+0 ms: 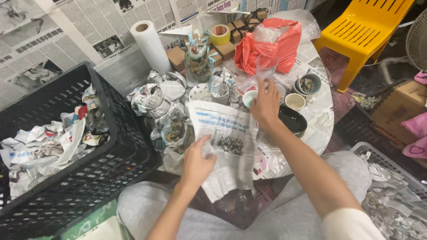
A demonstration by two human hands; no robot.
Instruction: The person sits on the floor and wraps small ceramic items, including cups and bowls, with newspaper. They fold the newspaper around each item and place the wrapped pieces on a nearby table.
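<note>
— Two hands are over the lap; what does each one have?

— Left hand [195,164] has its fingers closed on the lower left part of a newspaper sheet [229,146], thumb on top; the sheet hangs open between the knees and the round table [318,129]. Right hand [266,104] is raised further out, fingers pinched around the base of a clear drinking glass [266,66]; the glass stands upright in the air above the small dishes, just in front of the red plastic bag [267,46].

— Does the right hand touch the paper too?

— Its heel lies at the sheet's upper right corner; whether it grips the paper there I cannot tell.

— What lies around them?

— Several crumpled newspaper bundles [162,104] sit on the table left of the sheet; a white paper roll [150,44] stands behind them, and a roll of yellow tape [219,34] rests on small brown boxes. A black dish [292,119] and small pale cups [295,101] sit right of the raised hand. On the left a black plastic crate [89,178] holds more wrapped bundles; a yellow plastic chair [362,26] stands well apart at the upper right.
</note>
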